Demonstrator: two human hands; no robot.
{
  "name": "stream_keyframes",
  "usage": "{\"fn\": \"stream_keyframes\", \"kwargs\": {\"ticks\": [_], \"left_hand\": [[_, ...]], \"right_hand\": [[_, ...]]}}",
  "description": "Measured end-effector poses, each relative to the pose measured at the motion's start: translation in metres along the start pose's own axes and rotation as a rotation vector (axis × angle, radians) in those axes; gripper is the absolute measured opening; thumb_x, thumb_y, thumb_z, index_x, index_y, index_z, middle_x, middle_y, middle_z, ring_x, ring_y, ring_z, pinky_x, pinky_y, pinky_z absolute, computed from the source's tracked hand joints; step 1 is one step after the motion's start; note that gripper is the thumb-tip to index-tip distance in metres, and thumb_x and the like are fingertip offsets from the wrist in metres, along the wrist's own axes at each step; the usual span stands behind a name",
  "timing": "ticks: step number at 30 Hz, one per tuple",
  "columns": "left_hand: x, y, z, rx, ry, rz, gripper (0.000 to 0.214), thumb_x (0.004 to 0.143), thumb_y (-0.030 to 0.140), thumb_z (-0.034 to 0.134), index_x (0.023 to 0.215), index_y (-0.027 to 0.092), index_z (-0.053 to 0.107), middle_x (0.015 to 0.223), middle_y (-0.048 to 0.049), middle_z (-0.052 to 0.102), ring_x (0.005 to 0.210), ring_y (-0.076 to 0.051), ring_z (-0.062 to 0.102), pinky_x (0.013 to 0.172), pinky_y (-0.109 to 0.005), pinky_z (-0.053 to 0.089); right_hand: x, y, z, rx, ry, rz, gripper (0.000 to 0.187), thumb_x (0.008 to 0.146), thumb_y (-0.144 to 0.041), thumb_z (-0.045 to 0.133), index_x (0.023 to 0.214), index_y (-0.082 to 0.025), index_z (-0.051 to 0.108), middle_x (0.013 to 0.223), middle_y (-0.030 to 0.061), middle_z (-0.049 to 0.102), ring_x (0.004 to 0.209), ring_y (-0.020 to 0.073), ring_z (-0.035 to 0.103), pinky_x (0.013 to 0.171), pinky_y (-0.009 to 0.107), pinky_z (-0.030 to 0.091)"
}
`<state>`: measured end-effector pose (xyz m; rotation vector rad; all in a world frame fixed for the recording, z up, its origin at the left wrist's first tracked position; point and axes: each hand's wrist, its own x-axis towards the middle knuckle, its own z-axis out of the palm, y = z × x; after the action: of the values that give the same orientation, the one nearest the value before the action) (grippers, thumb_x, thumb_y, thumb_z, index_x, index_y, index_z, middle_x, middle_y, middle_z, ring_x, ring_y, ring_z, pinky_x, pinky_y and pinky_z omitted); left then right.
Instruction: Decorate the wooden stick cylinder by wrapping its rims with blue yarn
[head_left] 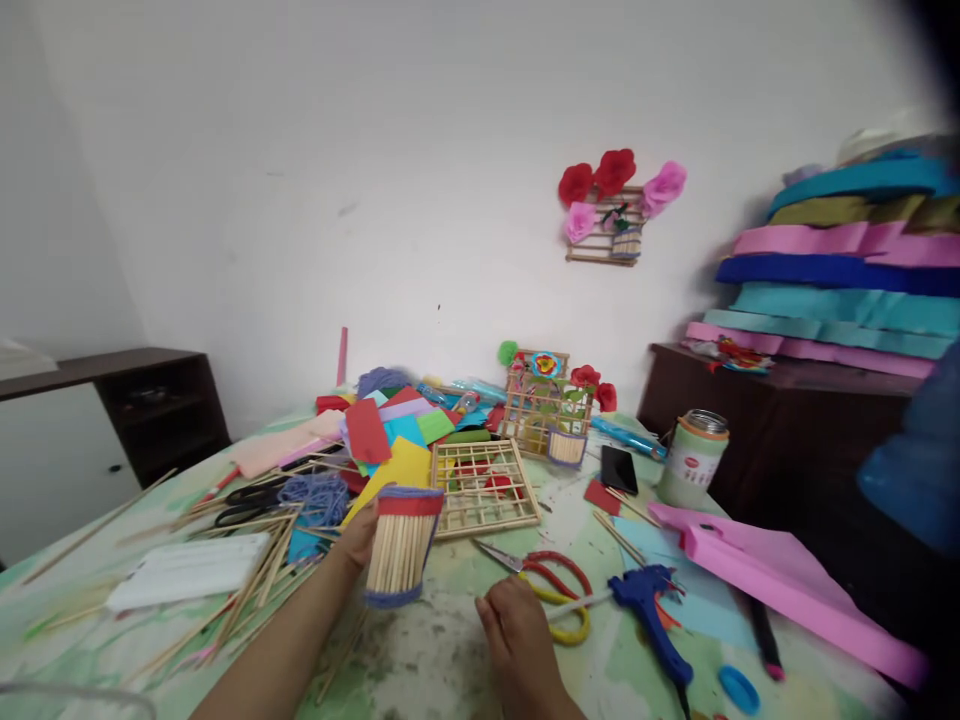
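My left hand holds up a small holder of upright wooden sticks, gripping its left edge. A red band crosses its upper part, and purple yarn trims its top, right side and bottom. My right hand is low over the table with its fingers curled in; whether anything is inside them is hidden. Just beyond it lie scissors with red and yellow handles, their blades pointing up and left. A blue glue gun rests to the right. Behind the holder lies a flat lattice of sticks.
Loose sticks, a white box and purple yarn lie at left. Coloured paper is piled behind. A decorated lattice leans at the back. A phone, a jar and pink paper are at right.
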<state>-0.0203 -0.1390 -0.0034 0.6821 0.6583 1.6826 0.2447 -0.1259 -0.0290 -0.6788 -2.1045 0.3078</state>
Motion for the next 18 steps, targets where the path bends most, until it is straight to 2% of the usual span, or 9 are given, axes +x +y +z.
{"fn": "stream_keyframes", "kwargs": {"ticks": [3,5,8,11,14,18], "left_hand": [[0.002,-0.009,0.005,-0.002,-0.04,-0.009,0.025,0.056,0.019,0.078,0.078,0.015,0.066,0.074,-0.0027,0.072,0.069,-0.022,0.068,0.075,-0.037,0.052],[0.002,-0.014,0.011,0.002,-0.071,-0.022,0.025,0.058,0.021,0.078,0.08,0.016,0.066,0.074,-0.0019,0.072,0.068,-0.021,0.068,0.075,-0.037,0.051],[0.0,-0.023,0.025,0.016,-0.127,-0.059,0.021,0.061,0.022,0.076,0.078,0.015,0.066,0.072,-0.0026,0.072,0.072,-0.021,0.067,0.078,-0.035,0.05],[-0.004,-0.034,0.045,0.038,-0.24,-0.112,0.026,0.063,0.03,0.075,0.082,0.013,0.067,0.081,-0.0066,0.072,0.081,-0.024,0.066,0.08,-0.035,0.048],[-0.01,-0.047,0.062,0.055,-0.355,-0.148,0.024,0.07,0.031,0.07,0.088,0.015,0.067,0.087,-0.0066,0.071,0.082,-0.021,0.065,0.078,-0.032,0.048],[-0.017,-0.06,0.07,0.034,-0.373,-0.197,0.014,0.074,0.026,0.066,0.085,0.017,0.066,0.077,-0.0021,0.07,0.074,-0.016,0.065,0.072,-0.026,0.047]], "right_hand": [[0.002,0.001,-0.002,-0.015,0.034,-0.001,0.038,0.088,-0.03,0.042,0.053,-0.016,0.037,0.054,0.0003,0.045,0.057,0.012,0.041,0.058,0.022,0.027],[0.004,0.002,-0.007,0.03,0.056,0.072,0.038,0.089,-0.032,0.04,0.054,-0.016,0.039,0.056,0.0007,0.046,0.058,0.0123,0.042,0.058,0.022,0.028],[0.007,0.0,-0.015,0.212,0.068,0.237,0.03,0.089,-0.033,0.04,0.066,-0.016,0.049,0.067,0.0022,0.053,0.067,0.0135,0.049,0.062,0.022,0.034],[0.01,-0.001,-0.019,0.361,0.071,0.326,0.02,0.086,-0.033,0.045,0.081,-0.015,0.054,0.077,0.0033,0.057,0.074,0.0142,0.052,0.066,0.023,0.038],[0.011,-0.002,-0.023,0.361,0.14,0.337,0.016,0.083,-0.029,0.049,0.084,-0.015,0.055,0.078,0.0032,0.057,0.073,0.0142,0.052,0.067,0.024,0.039],[0.012,-0.003,-0.03,0.253,0.295,0.27,0.01,0.083,-0.023,0.05,0.082,-0.016,0.057,0.078,0.0033,0.057,0.075,0.0145,0.051,0.068,0.025,0.039]]}}
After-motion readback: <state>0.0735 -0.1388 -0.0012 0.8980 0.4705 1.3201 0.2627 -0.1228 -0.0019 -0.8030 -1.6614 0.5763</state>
